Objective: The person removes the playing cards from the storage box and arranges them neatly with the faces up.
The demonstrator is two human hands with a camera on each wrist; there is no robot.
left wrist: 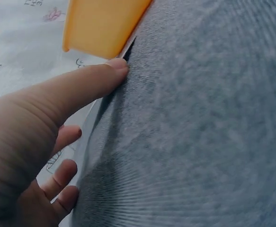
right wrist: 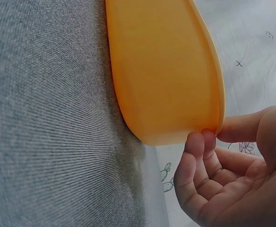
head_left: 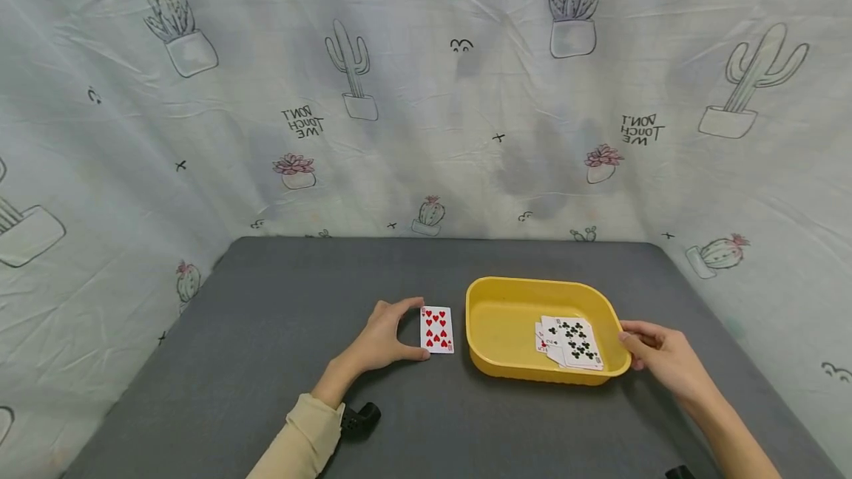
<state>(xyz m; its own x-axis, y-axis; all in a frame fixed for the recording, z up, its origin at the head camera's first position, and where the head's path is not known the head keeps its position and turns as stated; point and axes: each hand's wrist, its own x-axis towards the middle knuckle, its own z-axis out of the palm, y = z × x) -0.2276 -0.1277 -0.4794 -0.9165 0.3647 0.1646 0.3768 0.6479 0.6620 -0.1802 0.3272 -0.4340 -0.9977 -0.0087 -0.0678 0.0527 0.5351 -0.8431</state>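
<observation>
A nine of hearts card [head_left: 437, 330] lies face up on the grey table [head_left: 266, 331], just left of a yellow tray [head_left: 532, 284]. My left hand [head_left: 419, 327] pinches the card's left side between thumb and forefinger. In the left wrist view a finger [left wrist: 90, 82] reaches to the card's thin edge [left wrist: 129, 46] beside the tray [left wrist: 100, 23]. My right hand [head_left: 629, 342] grips the tray's right rim, its thumb and fingers [right wrist: 199, 142] curled at the lip of the tray [right wrist: 166, 71]. Several face-up cards [head_left: 572, 342], a club card on top, lie inside the tray.
A cloth with cactus drawings [head_left: 426, 94] hangs behind and beside the table. A black wrist device [head_left: 359, 420] sits at my left sleeve. Bare grey tabletop stretches to the left and behind the tray.
</observation>
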